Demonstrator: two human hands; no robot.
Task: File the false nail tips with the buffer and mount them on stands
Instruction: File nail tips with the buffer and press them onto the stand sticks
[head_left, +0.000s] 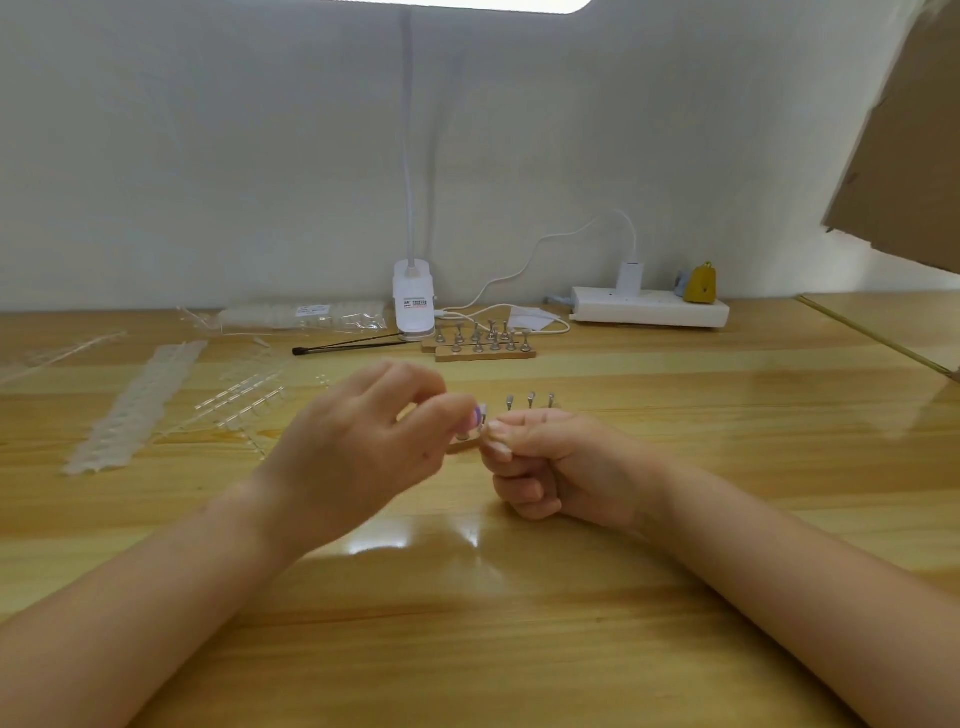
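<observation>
My left hand (363, 452) is raised over the middle of the wooden table, and its fingertips pinch a small purple and white piece (478, 415). My right hand (550, 462) is curled just to its right, thumb and forefinger pinching something tiny and pale (491, 429) against that piece; I cannot tell what it is. Under the fingertips shows the end of a wooden stand base (461, 447). Three metal stands (530, 400) rise right behind my right hand. Farther back, two wooden strips hold several more metal stands (483, 344).
Strips of clear nail tips (140, 400) and clear sprues (244, 395) lie at the left, with a bag of tips (306, 317) behind. At the back are a black tool (343, 347), a clip lamp (413, 306) and a power strip (649, 312). Cardboard (909, 156) hangs upper right.
</observation>
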